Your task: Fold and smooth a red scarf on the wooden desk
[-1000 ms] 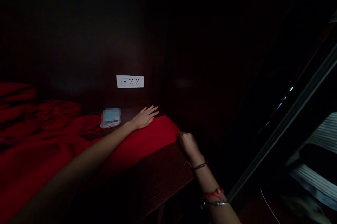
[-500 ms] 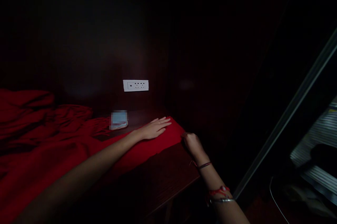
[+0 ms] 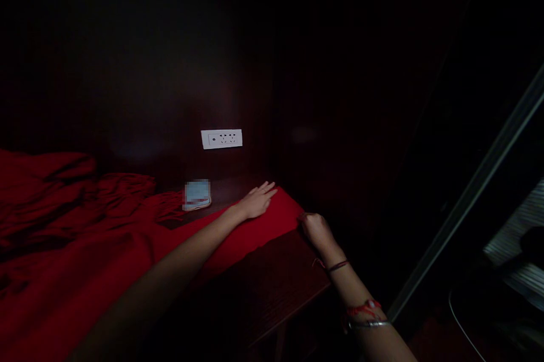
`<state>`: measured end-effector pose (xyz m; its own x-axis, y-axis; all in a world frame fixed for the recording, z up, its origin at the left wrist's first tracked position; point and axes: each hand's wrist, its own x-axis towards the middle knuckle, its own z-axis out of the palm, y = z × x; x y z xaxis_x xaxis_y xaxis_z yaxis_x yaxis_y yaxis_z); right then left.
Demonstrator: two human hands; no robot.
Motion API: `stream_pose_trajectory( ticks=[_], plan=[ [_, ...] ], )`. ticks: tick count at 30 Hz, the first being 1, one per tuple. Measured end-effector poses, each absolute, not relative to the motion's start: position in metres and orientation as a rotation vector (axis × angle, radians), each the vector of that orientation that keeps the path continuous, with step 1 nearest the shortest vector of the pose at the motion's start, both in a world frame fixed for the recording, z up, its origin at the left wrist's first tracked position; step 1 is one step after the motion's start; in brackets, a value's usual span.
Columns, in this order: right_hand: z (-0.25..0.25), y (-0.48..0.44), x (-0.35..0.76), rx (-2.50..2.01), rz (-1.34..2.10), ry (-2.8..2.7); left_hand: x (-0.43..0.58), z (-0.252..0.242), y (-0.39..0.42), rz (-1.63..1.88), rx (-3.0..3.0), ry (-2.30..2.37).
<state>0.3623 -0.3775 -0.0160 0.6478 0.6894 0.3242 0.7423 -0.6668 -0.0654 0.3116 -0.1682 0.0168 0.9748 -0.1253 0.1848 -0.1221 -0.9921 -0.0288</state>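
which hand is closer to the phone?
Left. The left hand lies flat on the red cloth, just right of the phone; the right hand grips the cloth's corner, farther right.

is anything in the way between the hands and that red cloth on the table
Nothing visible. The left hand lies flat on the red cloth, and the right hand is closed at its corner by the table edge, seemingly gripping it. The phone lies beside the left hand, not touching it.
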Motion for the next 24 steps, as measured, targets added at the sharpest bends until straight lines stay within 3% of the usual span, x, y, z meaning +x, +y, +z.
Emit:
stream_pose_trajectory(
  ticks=[4,8,13,17,20,24],
  plan=[
    [-0.016,-0.377,0.363,-2.683,-0.406,-1.151,0.34,0.007,-0.206,-0.132,-3.125,0.618],
    [-0.018,-0.377,0.364,-2.674,-0.403,-1.164,0.36,0.004,-0.189,0.118,-3.172,0.339],
    [-0.021,-0.378,0.365,-2.629,-0.43,-1.186,0.356,0.012,-0.158,-0.115,-3.109,-0.186],
    [-0.019,-0.377,0.363,-2.557,-0.501,-1.155,0.325,0.006,-0.173,-0.447,-3.135,0.026],
    [-0.018,-0.375,0.361,-2.374,-0.604,-1.304,0.292,-0.004,-0.187,-0.379,-3.161,0.281],
    [-0.021,-0.374,0.36,-2.325,-0.497,-1.481,0.252,-0.012,-0.184,-0.152,-3.26,0.168]
  ],
)
